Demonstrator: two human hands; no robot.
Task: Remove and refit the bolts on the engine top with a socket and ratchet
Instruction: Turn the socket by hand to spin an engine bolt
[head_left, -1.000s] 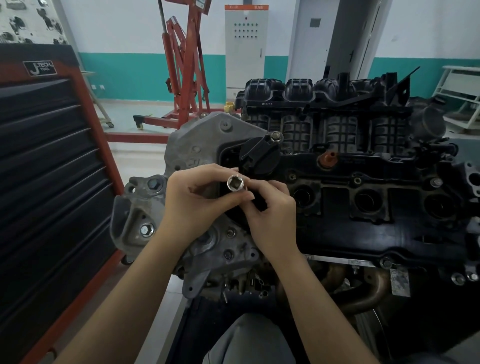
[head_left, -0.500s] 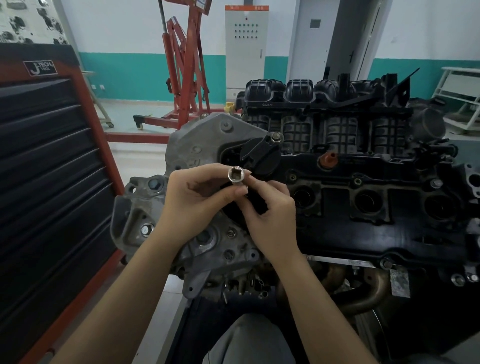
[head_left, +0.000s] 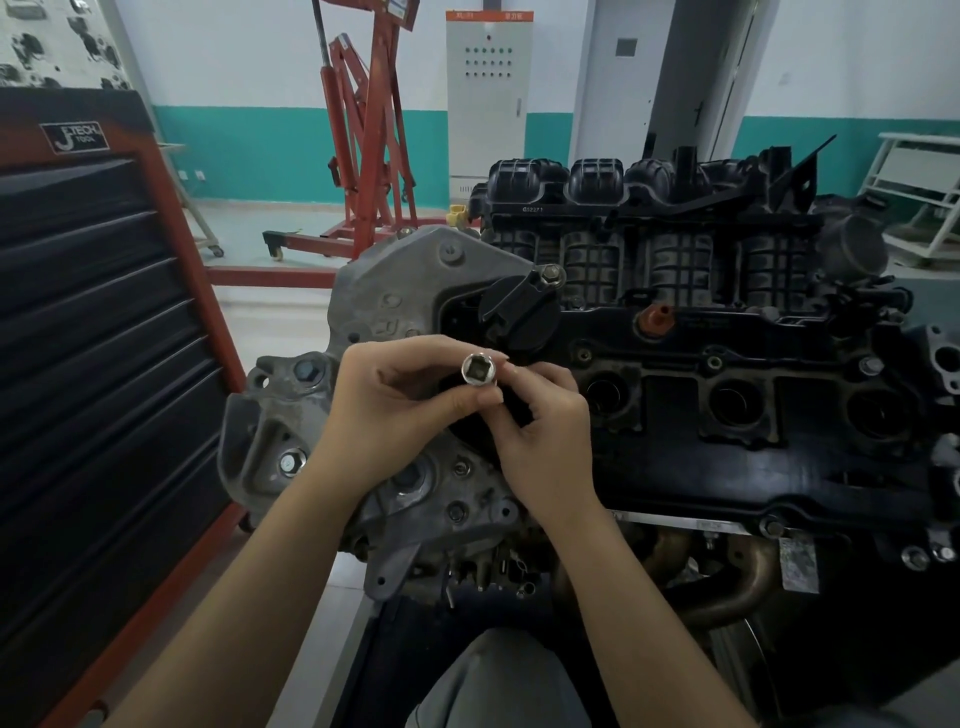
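- One chrome socket (head_left: 479, 370), square drive hole facing the camera, held up in front of the engine's left end, just below the black oil filler cap (head_left: 519, 312).
- Left hand (head_left: 400, 410) pinches the socket between thumb and fingers; other fingers curled.
- Right hand (head_left: 540, 441): fingertips touch the socket's right side, fingers curled round it.
- One engine (head_left: 727, 415); black valve cover on top with three open plug wells visible in a row (head_left: 602, 395), (head_left: 735, 402), (head_left: 878, 413).
- One bolt (head_left: 551, 274) stands at the cap's upper right; one orange plug (head_left: 655, 319) to the right of it.
- Black intake manifold (head_left: 649, 218) along the engine's far edge, four ribbed runners.
- Grey timing cover (head_left: 405, 296) at the left end, several bolts in it.
- One ratchet: can't see it.
- One red-framed tool cabinet (head_left: 93, 338) on the left; one red engine hoist (head_left: 363, 145) behind; one grey electrical cabinet (head_left: 488, 93) at the wall.
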